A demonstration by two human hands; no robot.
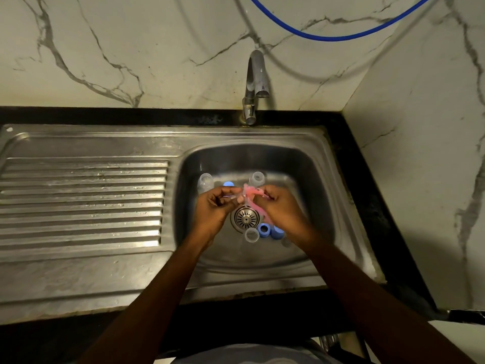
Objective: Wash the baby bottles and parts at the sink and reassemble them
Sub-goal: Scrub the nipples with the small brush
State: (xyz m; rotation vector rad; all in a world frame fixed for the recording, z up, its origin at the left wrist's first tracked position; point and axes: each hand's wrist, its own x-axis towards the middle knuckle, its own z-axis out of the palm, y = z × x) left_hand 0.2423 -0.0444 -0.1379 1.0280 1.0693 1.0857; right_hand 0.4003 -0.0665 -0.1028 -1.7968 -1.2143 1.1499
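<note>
Both my hands are over the steel sink basin [309, 164]. My left hand [216, 206] and my right hand [282, 208] both pinch a pink, thin, crumpled piece [251, 198] stretched between them above the drain [246, 218]; what it is I cannot tell. On the basin floor stand a clear bottle [205, 182] at the back left and another clear bottle [256, 179] behind my hands. A blue cap [228, 184] lies between them. In front of the drain sit a clear ring-like part [251, 235] and two blue collars [264, 230], partly hidden by my right wrist.
A chrome tap [256, 85] rises behind the basin; no water runs from it. The ribbed steel draining board [84, 200] stretches to the left. A black counter edge [367, 185] and marble wall close in on the right. A blue hose [328, 36] hangs on the wall.
</note>
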